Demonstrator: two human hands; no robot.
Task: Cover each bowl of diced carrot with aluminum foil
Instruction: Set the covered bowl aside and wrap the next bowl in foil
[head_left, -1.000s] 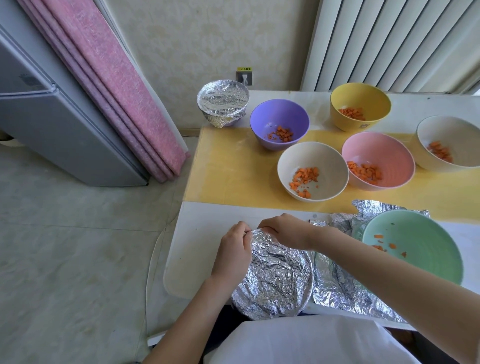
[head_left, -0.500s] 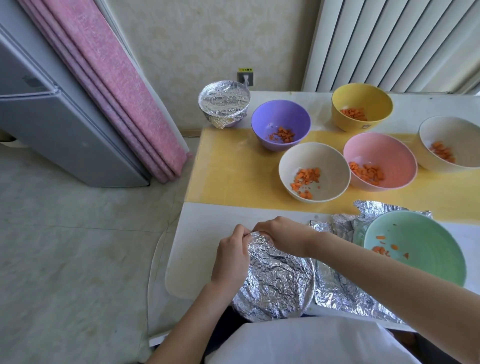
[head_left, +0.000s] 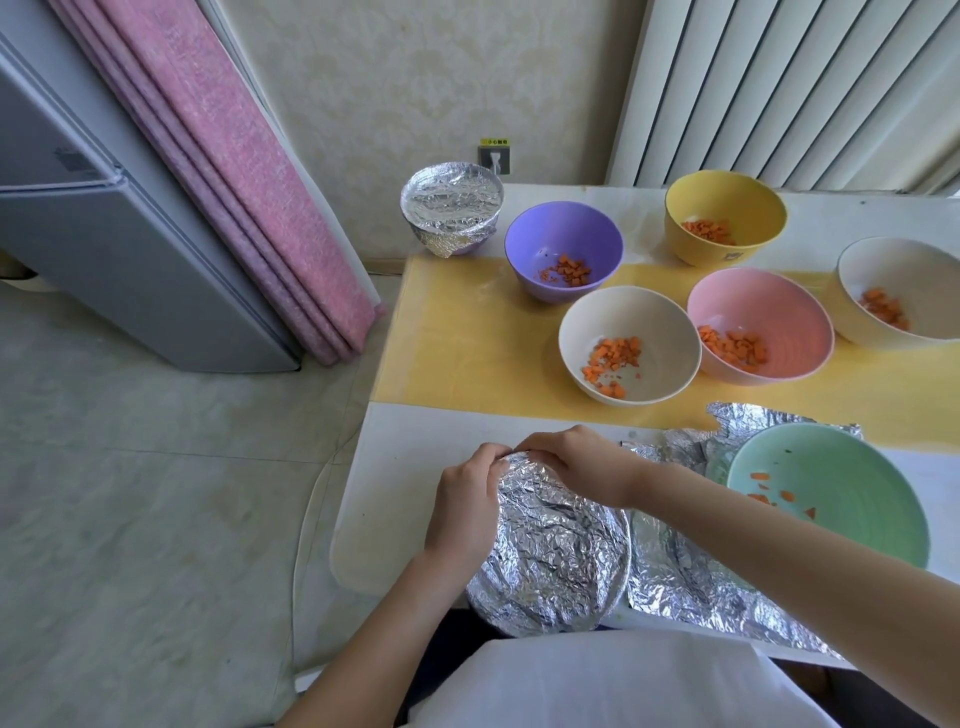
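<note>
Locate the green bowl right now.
Head view, near right of the table: the green bowl sits on a loose foil sheet, right of the nearer foil-covered bowl and in front of the pink bowl.

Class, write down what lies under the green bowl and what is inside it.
The green bowl stands on a crumpled foil sheet, which shows at its left and far sides; the part beneath is covered. Inside lie a few carrot pieces. A forearm hides the bowl's near edge.
</note>
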